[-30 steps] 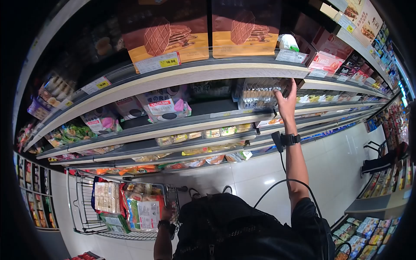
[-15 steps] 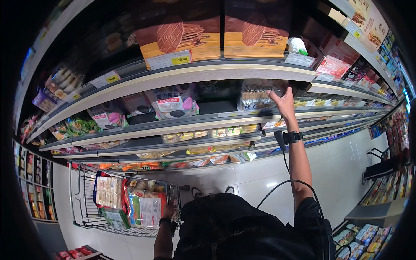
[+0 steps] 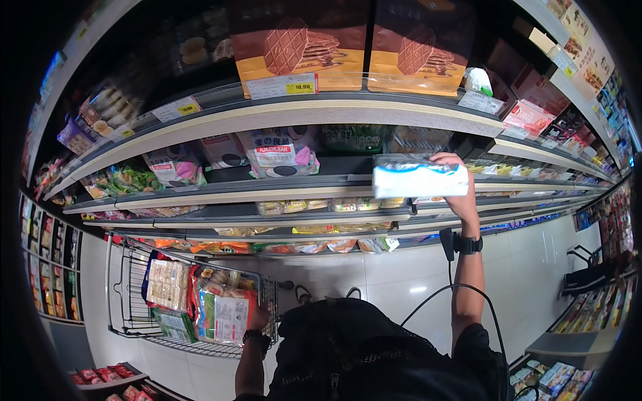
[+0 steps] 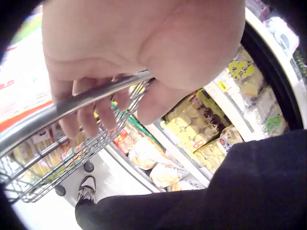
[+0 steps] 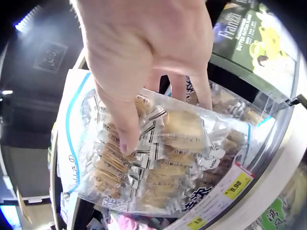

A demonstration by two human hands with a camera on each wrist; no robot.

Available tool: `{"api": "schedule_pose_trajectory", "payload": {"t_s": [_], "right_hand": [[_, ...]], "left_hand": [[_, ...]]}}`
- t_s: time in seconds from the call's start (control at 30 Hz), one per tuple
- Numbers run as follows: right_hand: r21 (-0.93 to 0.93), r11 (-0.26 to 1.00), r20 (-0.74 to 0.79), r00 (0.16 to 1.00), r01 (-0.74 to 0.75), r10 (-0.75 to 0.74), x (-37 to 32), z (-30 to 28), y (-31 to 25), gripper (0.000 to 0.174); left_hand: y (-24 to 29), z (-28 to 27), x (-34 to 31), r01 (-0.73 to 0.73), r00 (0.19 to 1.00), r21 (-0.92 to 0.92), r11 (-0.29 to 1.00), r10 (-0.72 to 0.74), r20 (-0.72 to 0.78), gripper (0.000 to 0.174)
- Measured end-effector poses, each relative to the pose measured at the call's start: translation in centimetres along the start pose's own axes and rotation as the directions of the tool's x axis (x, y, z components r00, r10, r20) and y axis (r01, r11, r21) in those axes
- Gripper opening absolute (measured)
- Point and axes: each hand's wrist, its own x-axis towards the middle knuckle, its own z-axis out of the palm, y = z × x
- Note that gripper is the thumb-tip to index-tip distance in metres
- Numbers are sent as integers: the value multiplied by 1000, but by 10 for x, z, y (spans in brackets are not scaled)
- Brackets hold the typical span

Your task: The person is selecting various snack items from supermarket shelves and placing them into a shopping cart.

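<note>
My right hand (image 3: pixel 457 182) holds a clear bag of wrapped biscuits (image 5: pixel 168 158) just in front of the middle shelf. In the right wrist view the thumb of that hand (image 5: pixel 148 52) lies across the bag's face and the fingers go behind it. The same bag (image 3: pixel 420 179) appears from the head with a white, blue-edged side up. On the cart's metal rail (image 4: pixel 43 117) is my left hand (image 4: pixel 139 43), its fingers curled over the bar. Similar packs (image 3: pixel 420 140) lie on the shelf behind the bag.
The cart (image 3: pixel 127 331) at lower left carries several packages (image 3: pixel 167 284). Above the held bag runs a shelf edge (image 3: pixel 401 110) with large waffle bags (image 3: pixel 301 53). Lower shelves hold more snacks (image 3: pixel 378 244); a cable (image 3: pixel 428 294) hangs beside my right arm.
My right hand has drawn the bag off the shelf, outward and down, and the bag's white side has come into view. The left hand stays at the cart. The head view has shifted slightly.
</note>
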Motion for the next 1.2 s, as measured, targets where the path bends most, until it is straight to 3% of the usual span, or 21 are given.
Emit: {"api": "schedule_pose_trajectory", "payload": {"t_s": [0.07, 0.1, 0.13, 0.17, 0.2, 0.23, 0.3, 0.37, 0.4, 0.47, 0.5, 0.53, 0.57, 0.63, 0.7, 0.8, 0.9, 1.03, 1.1, 1.17, 1.2], "right_hand": [[-136, 978, 10, 987, 159, -159, 2, 9, -24, 37], [-134, 979, 7, 988, 155, -155, 2, 12, -33, 37], [-170, 960, 14, 975, 222, -223, 3, 15, -42, 37], [-206, 935, 22, 956, 290, -292, 3, 18, -51, 37], [-156, 941, 2, 953, 301, -304, 3, 23, -63, 37], [-55, 967, -43, 966, 251, -253, -2, 30, -69, 39], [160, 987, -102, 994, -14, 30, -23, 53, -74, 38], [384, 833, -11, 900, -398, 435, -42, 87, -70, 35], [391, 840, 39, 919, -375, 392, -47, 106, -64, 34], [407, 845, 106, 937, -347, 334, -60, 143, -51, 34], [414, 809, 190, 909, -417, 371, -72, 162, -45, 38], [415, 769, 273, 873, -486, 405, -79, 173, -44, 41], [420, 767, 285, 873, -484, 395, -80, 175, -45, 41], [489, 691, 355, 845, -532, 399, -80, 176, -43, 48], [477, 677, 419, 822, -561, 386, -82, 171, -43, 53], [342, 721, 553, 749, -603, 364, -90, 165, -49, 60], [377, 586, 577, 677, -717, 457, -100, 168, -48, 59], [389, 543, 677, 631, -745, 380, -119, 155, -25, 52], [380, 597, 672, 654, -707, 347, -147, 142, -3, 49], [220, 421, 797, 411, -880, 442, -165, 124, 2, 46], [160, 510, 799, 415, -845, 436, -179, 118, 6, 41]], "left_hand": [[2, -1, 7, 54, 995, 77, 996, -48, -83, 38], [2, 2, 6, 57, 995, 82, 995, -50, -83, 38], [2, 8, 4, -32, 989, -219, 975, 0, -147, 40], [3, 12, 4, -141, 974, -492, 859, 30, -226, 43], [19, 3, -3, -52, 983, -371, 927, -17, -180, 47], [50, -6, -13, -54, 982, -369, 928, -17, -186, 47], [135, -18, -38, -349, 915, 103, 931, 363, -176, 57], [251, -23, -76, -417, 891, -519, 746, 449, -71, 69], [270, -22, -79, -419, 892, -523, 743, 445, -82, 69], [295, -22, -82, -384, 800, -718, 581, 597, 55, 76], [311, -20, -83, -391, 805, -716, 579, 592, 39, 76], [327, -17, -83, -311, 870, -690, 653, 489, 71, 73], [336, -16, -82, -223, 920, -662, 715, 378, 99, 69], [336, -16, -80, -248, 924, -682, 688, 380, 47, 59], [331, -11, -79, -314, 904, -774, 550, 421, -68, 49], [334, -13, -78, -293, 934, -808, 511, 333, -128, 46], [335, -19, -72, -359, 914, -766, 533, 368, -172, 46], [345, -23, -77, -412, 896, -753, 513, 377, -233, 43], [347, -29, -78, -432, 891, -747, 504, 367, -268, 41], [349, -35, -79, -450, 885, -746, 492, 356, -299, 39], [351, -39, -80, -466, 879, -733, 496, 351, -322, 38]]}}
